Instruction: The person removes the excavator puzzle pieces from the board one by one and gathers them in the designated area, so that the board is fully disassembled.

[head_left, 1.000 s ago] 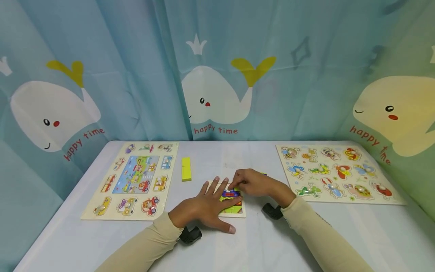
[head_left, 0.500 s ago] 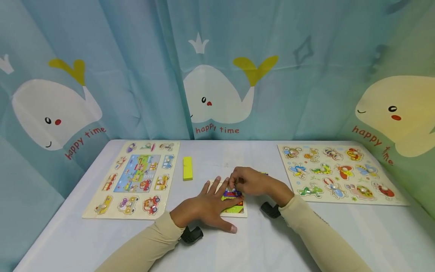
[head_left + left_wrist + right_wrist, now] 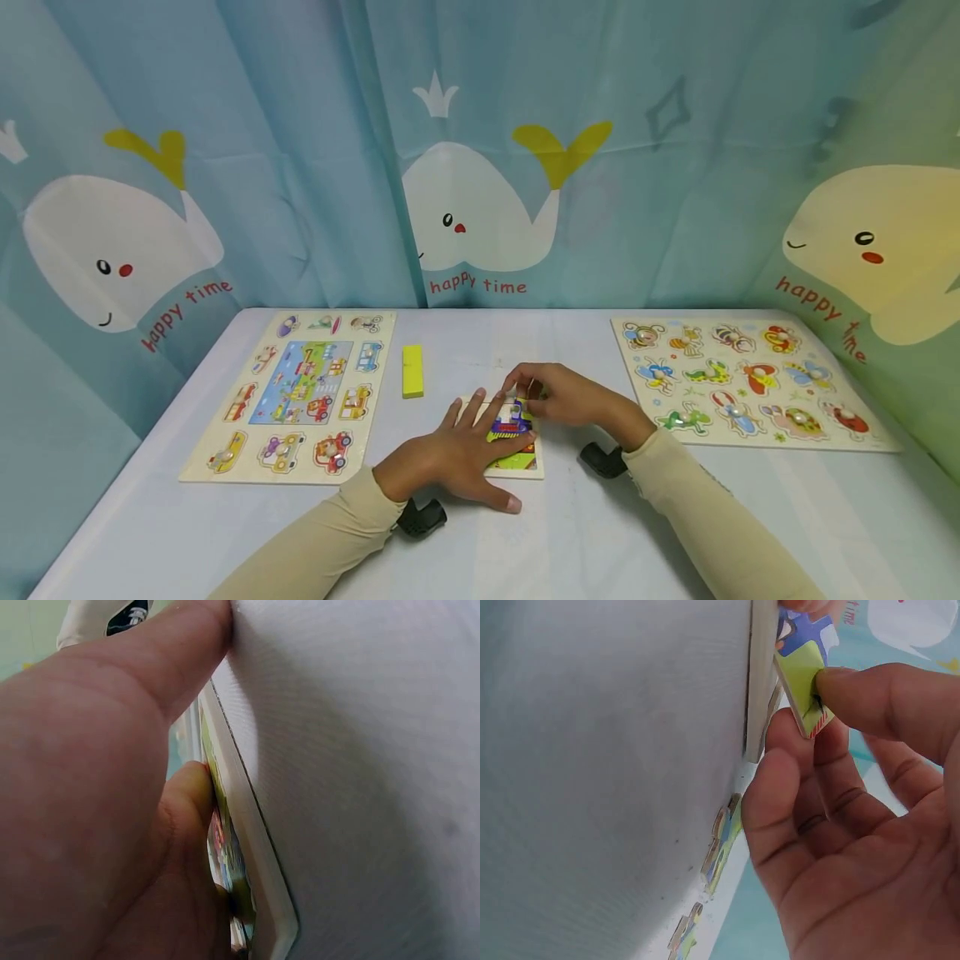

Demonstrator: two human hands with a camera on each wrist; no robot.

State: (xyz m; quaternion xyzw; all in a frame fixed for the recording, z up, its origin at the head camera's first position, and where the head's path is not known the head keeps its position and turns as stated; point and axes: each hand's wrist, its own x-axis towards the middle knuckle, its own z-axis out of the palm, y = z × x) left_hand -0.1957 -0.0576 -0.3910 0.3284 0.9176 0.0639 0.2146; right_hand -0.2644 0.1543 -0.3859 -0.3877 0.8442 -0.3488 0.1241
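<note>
A small jigsaw board (image 3: 513,474) with a colourful picture lies at the middle of the table, partly hidden under my left hand (image 3: 461,462). That hand rests across it with fingers spread and the thumb on the cloth. In the left wrist view the fingers lie over the pale board edge (image 3: 247,817). My right hand (image 3: 562,395), at the board's far right corner, pinches a green and blue jigsaw piece (image 3: 802,673) between thumb and fingers. The right wrist view shows this piece tilted up at the board's edge.
Loose jigsaw pieces (image 3: 724,844) lie on the table beyond the right hand. A yellow block (image 3: 412,372) stands behind the left hand. A vehicle peg puzzle (image 3: 225,450) lies at left, an insect peg puzzle (image 3: 720,408) at right. A whale-print curtain (image 3: 480,200) hangs behind.
My right hand has shifted slightly up and its fingers have opened up the view of the blue and green piece at the corner. My left hand stays spread on the board.
</note>
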